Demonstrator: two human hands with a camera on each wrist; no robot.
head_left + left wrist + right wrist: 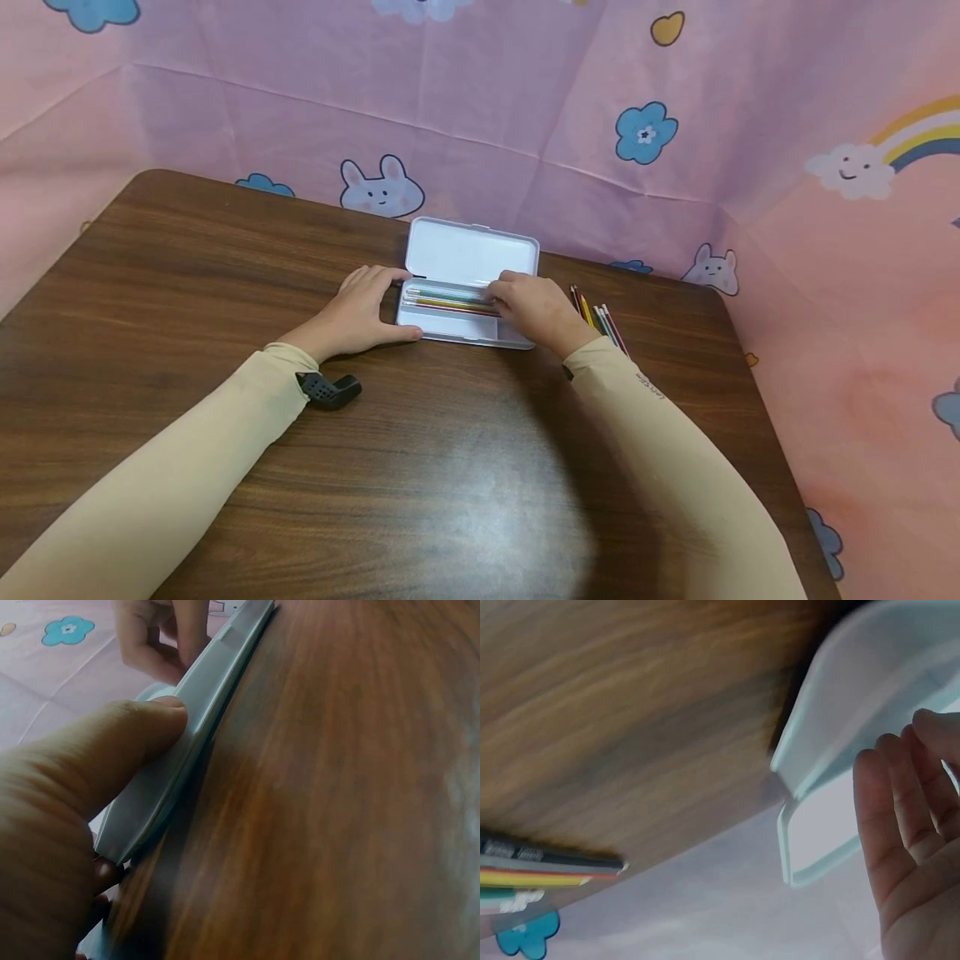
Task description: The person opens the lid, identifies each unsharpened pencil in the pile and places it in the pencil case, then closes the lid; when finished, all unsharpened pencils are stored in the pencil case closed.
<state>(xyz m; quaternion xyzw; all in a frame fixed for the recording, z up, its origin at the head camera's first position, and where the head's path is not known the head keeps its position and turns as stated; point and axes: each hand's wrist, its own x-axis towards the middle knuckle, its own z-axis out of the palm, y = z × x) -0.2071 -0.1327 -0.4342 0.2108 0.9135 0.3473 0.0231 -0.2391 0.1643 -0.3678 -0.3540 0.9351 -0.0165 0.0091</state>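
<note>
Hands at the open case (471,287): our left hand (363,312) is bracing its left end, thumb pressed on; our right hand (534,310), fingers seemingly loose, is resting over pencils (450,302) lying lengthwise inside.

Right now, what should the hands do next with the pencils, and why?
Probably the right hand should reach for one of the loose pencils beside the open case; several already lie inside it, and the left hand steadies it.

Between the hands sits a pencil case (472,250) of smooth, matt white plastic. Under them the table (450,467) is dark wood grain with a soft sheen. Beyond hangs creased, printed pink cloth (525,108).
</note>
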